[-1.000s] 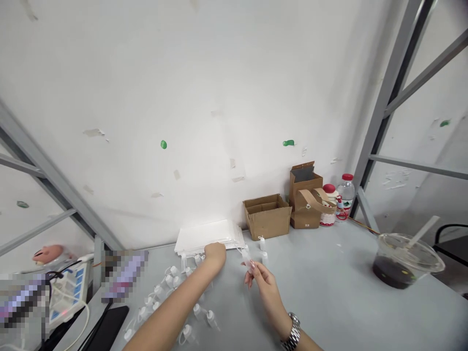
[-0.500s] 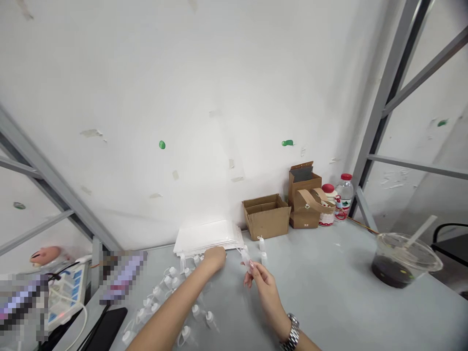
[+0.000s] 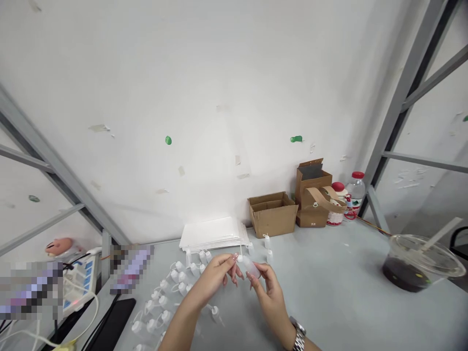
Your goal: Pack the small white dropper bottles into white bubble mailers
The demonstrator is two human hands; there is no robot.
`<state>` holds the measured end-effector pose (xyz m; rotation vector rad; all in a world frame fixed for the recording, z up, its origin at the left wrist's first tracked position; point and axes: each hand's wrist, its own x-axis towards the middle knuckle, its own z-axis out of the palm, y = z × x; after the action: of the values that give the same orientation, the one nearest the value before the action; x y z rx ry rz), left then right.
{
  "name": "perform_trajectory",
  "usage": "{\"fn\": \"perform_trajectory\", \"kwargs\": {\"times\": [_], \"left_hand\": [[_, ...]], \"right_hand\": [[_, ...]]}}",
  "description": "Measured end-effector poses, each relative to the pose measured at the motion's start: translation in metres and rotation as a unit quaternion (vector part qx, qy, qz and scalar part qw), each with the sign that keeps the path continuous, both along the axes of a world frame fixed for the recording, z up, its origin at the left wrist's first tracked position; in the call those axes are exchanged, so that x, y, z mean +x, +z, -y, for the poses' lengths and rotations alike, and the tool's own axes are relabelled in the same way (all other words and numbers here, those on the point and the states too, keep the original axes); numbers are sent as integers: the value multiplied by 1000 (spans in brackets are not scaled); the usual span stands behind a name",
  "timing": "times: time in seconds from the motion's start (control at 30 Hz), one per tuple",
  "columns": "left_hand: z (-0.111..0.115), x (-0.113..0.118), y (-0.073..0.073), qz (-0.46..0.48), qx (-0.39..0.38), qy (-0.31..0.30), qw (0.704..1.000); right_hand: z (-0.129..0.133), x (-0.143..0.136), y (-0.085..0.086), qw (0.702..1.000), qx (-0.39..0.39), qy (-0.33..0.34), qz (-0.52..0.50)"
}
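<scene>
It looks like a plain workshop bay. A grey counter (image 3: 329,292) stands between metal frames (image 3: 397,112), against a tape-scarred white wall (image 3: 204,73), with many small plastic bottles (image 3: 182,277) set out.

No word, brand or number is showing legibly anywhere. At the right of the frame, a clear plastic bottle (image 3: 356,187) with a red cap is wearing a red-and-white label (image 3: 353,203) with a dark green mark, its lettering blurring beyond reading. Just left of there, a brown paper bag (image 3: 310,218) is carrying a tiny white print (image 3: 317,224) low on its front, also too small to make out. At the lower left, pixelation is covering a purplish device (image 3: 133,268), hiding any text.
</scene>
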<state>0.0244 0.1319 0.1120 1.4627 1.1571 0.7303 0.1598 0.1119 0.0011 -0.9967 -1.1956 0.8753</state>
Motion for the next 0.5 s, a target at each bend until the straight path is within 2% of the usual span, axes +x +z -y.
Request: {"fn": "perform_trajectory", "kwargs": {"times": [0.17,0.37,0.5], "left_hand": [[-1,-10,-4,-1,-8,-35,999],[6,-9,-16,-35,38,21,998],[11,-8,-23,-42,69,46,996]], "right_hand": [[1,3,2,991,94,-9,93],[1,3,4,954,214,-44,207],[3,4,2,928,244,-52,276]]}}
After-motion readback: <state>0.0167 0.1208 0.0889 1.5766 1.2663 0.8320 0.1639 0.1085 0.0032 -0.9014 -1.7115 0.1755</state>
